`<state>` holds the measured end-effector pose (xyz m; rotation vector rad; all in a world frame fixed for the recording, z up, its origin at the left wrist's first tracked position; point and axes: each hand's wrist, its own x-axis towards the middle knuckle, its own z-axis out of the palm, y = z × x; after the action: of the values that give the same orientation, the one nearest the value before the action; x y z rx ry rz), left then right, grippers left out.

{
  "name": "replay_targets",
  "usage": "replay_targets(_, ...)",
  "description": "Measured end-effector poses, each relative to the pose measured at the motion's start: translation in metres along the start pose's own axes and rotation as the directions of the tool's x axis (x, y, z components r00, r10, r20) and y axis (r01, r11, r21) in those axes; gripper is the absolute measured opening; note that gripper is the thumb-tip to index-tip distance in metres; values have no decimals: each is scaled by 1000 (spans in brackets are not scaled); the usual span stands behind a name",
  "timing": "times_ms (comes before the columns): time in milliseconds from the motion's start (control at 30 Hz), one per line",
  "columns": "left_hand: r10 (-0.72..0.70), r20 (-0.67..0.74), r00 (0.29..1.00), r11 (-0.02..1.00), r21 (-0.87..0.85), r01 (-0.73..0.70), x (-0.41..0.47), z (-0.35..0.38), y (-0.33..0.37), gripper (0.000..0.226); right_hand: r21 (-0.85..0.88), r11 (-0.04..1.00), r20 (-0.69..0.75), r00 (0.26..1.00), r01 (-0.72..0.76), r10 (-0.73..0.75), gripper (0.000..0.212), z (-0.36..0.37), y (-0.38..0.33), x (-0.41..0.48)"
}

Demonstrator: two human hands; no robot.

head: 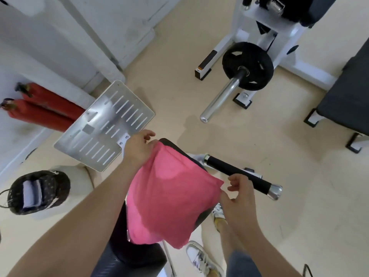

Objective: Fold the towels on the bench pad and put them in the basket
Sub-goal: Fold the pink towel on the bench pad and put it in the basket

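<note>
While both hands hold the pink towel [169, 196] up by two corners, the relation that matters is how the held edge runs vs. the bench pad [123, 256] below it. That edge goes diagonally, from the left hand [137, 148] at the far-left corner down to the right hand [237, 198] at the near-right corner. The rest of the cloth hangs toward the person, and its lower part drapes on or just over the pad; can't tell if it touches.

Left hand: thumb and fingers pinch the corner, w/ the fingertips [148, 134] loosely curled above it. Right hand: thumb and forefinger pinch the other corner, remaining fingers curled in and holding nothing else. A black-grip bar [239, 176] lies just behind the right hand, not touching it.

Judgement: the fold is in hand, not done. Next move prob. means bringing the two corners together or laying the towel flat along the pad, so the diagonal edge needs squaring first.

The basket [61, 186] sits well off to the left, w/ a folded towel [32, 193] already in it, so the left hand is nearer for the drop.
</note>
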<state>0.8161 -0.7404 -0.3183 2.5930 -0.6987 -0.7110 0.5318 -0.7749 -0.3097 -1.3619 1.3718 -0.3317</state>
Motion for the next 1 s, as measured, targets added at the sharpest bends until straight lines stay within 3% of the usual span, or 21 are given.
replay_targets(67,108,-97,989,992,-49,-113,-20,-7,14,17,119,992,43,999,-31,26,29,2,3,-6)
replay_targets(133,326,-39,945,941,-81,-328,-52,-13,35,16,168,983,120,991,-77,57,28,6,6,-7)
replay_targets(200,580,123,805,813,-32,-581,-85,-9,46,11,177,979,152,986,-101,74,34,9,10,-6)
replay_targets(267,723,255,642,639,105,-762,-100,3,44,15,190,976,124,989,-105,82,37,10,14,-4)
replay_targets(533,714,406,570,470,325,-820,-94,13,47,29,203,970,134,985,-133,107,18,1,26,-3)
replay_targets(633,712,434,552,420,367,-830,-93,13,56,13,211,973,159,985,-98,65,14,-1,27,-2)
replay_targets(733,713,503,488,334,369,-868,-90,8,66,7,205,978,178,984,-26,-11,11,0,24,-2)
replay_targets(867,678,559,477,314,367,-876,-82,-1,77,16,143,988,148,986,54,-76,3,0,29,2)
replay_targets(1000,659,592,465,240,421,-875,-81,1,92,25,128,991,95,995,31,-44,10,3,29,8)
